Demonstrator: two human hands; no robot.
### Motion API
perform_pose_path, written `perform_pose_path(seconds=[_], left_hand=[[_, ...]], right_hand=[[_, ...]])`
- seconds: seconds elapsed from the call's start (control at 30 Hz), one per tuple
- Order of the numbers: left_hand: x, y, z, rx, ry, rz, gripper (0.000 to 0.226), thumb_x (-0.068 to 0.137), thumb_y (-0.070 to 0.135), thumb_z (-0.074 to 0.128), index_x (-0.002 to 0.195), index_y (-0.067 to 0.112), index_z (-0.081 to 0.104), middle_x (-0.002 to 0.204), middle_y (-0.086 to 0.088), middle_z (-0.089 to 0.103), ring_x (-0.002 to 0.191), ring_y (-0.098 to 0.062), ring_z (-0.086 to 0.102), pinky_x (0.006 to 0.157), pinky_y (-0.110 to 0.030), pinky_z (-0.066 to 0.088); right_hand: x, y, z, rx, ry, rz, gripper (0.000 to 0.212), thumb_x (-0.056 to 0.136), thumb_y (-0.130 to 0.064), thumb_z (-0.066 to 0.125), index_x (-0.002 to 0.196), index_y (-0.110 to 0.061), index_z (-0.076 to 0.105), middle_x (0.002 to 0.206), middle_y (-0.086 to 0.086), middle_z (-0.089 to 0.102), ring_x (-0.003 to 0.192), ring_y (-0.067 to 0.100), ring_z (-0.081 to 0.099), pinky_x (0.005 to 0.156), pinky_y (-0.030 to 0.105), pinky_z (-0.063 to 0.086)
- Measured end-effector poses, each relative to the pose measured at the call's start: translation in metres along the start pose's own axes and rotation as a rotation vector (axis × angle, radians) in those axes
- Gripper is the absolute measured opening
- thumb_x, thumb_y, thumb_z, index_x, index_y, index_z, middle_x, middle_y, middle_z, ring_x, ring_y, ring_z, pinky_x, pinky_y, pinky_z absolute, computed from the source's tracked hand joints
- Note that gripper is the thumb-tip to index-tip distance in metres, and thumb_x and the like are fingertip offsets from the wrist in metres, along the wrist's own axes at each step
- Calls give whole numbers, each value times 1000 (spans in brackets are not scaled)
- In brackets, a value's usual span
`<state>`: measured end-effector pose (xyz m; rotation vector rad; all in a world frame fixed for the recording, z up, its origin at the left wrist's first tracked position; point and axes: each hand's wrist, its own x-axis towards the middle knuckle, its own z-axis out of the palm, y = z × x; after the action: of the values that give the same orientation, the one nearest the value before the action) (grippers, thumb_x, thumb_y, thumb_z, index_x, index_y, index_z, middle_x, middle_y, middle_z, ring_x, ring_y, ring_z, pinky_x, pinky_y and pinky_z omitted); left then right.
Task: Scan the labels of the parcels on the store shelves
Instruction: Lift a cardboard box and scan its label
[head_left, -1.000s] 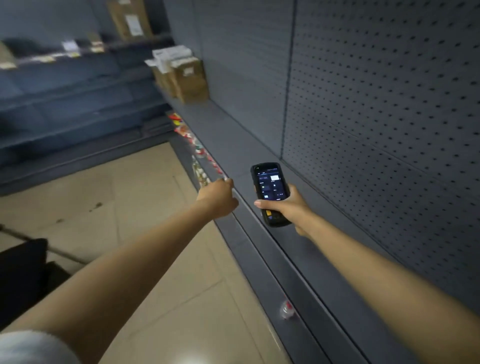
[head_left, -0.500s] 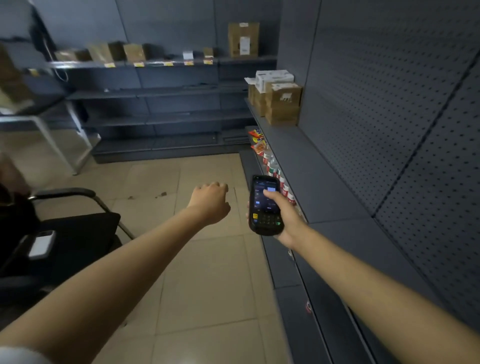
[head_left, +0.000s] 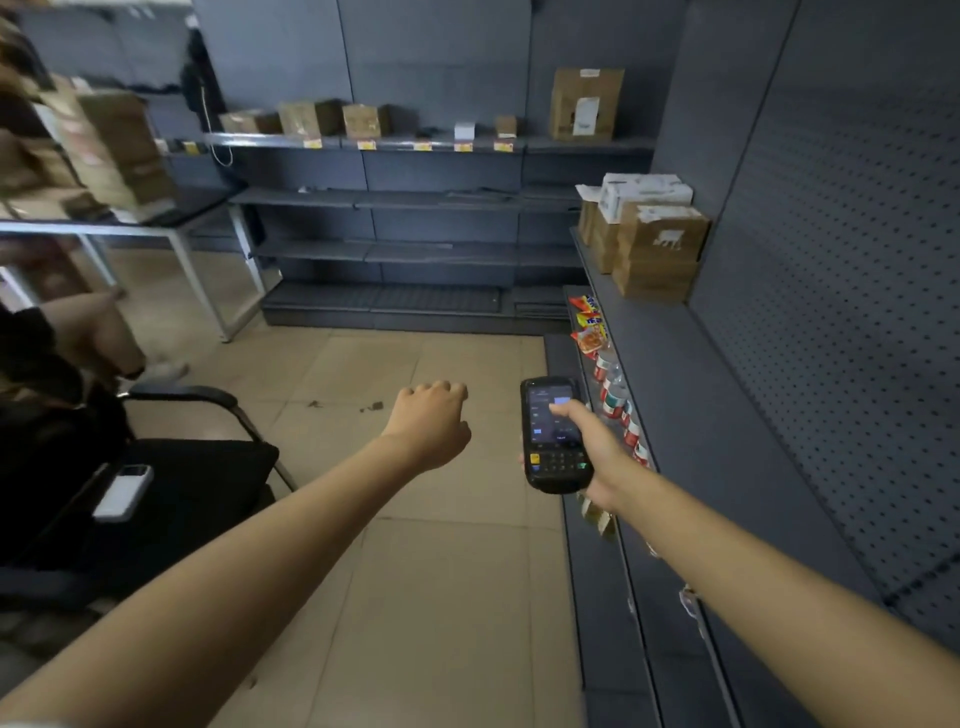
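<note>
Cardboard parcels are stacked on the right-hand shelf at 1 o'clock, well apart from the scanner. The scanner is clasped upright in the right hand, thumb on its screen. The left hand is loosely curled, holding nothing, over the floor.

Matt grey metal shelf and pegboard on the right; brown cardboard boxes at upper right; black plastic scanner with glossy screen at centre; smooth beige floor tiles.
</note>
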<state>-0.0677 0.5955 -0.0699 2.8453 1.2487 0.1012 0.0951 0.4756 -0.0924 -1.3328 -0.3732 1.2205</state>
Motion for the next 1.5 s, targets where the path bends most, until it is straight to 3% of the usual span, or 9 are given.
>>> perform_pose_path(seconds=[0.1, 0.2, 0.53, 0.77, 0.9, 1.1, 1.23, 1.37, 1.5], left_hand=[[22, -17, 9, -5, -32, -23, 47, 95, 32, 50, 139, 17, 44, 135, -6, 54, 123, -26, 51, 105, -39, 38], [53, -45, 17, 1, -65, -49, 45, 94, 32, 50, 136, 16, 46, 134, -7, 54, 122, -27, 51, 104, -40, 38], [188, -153, 14, 26, -37, -11, 42, 95, 32, 49, 134, 15, 47, 131, -7, 55, 119, -27, 53, 102, -39, 39], [261, -195, 21, 3, -68, 10, 41, 94, 33, 49, 132, 15, 48, 131, -7, 56, 119, -27, 53, 101, -39, 39], [310, -207, 28, 7, -83, 18, 42, 94, 32, 49, 133, 15, 48, 131, -7, 55, 119, -27, 53, 101, -39, 39], [398, -216, 25, 25, -73, 6, 46, 95, 31, 49, 138, 16, 45, 134, -7, 54, 121, -27, 52, 104, -39, 37], [459, -219, 21, 16, -14, -8, 45, 94, 32, 50, 136, 18, 47, 134, -5, 55, 121, -25, 53, 104, -39, 38], [495, -226, 23, 9, -40, 9, 46, 94, 32, 50, 138, 17, 45, 136, -5, 53, 123, -26, 51, 106, -39, 38], [537, -245, 28, 35, -86, 28, 45, 95, 30, 49, 137, 16, 46, 136, -6, 52, 123, -26, 51, 106, -39, 38]], right_hand=[[34, -6, 11, 4, -17, 38, 42, 87, -34, 61, 121, -10, 60, 116, 20, 65, 109, 39, 63, 89, 47, 53], [72, -11, 29, -9, -22, 65, 48, 84, -36, 64, 124, -10, 59, 122, 23, 64, 112, 42, 62, 94, 50, 52], [196, -47, 104, -64, -60, 65, 39, 88, -35, 58, 116, -8, 61, 104, 20, 68, 91, 36, 68, 83, 44, 55], [265, -74, 132, -19, 18, 67, 24, 91, -29, 56, 102, -10, 65, 105, 20, 65, 98, 37, 62, 91, 47, 50], [316, -88, 133, -12, 37, 92, 36, 88, -33, 58, 114, -8, 63, 111, 21, 65, 99, 37, 63, 89, 45, 52], [397, -128, 129, -9, -10, 67, 36, 90, -34, 56, 112, -7, 64, 96, 16, 70, 80, 29, 69, 72, 35, 55], [445, -159, 129, 4, -7, 42, 40, 88, -34, 59, 117, -7, 63, 113, 24, 67, 94, 36, 66, 80, 39, 55], [484, -177, 129, 41, 24, 28, 30, 90, -29, 56, 110, -8, 64, 105, 19, 65, 91, 34, 64, 81, 39, 53], [524, -184, 128, 103, 83, 81, 24, 88, -30, 59, 102, -11, 65, 111, 21, 65, 98, 37, 63, 97, 50, 48]])
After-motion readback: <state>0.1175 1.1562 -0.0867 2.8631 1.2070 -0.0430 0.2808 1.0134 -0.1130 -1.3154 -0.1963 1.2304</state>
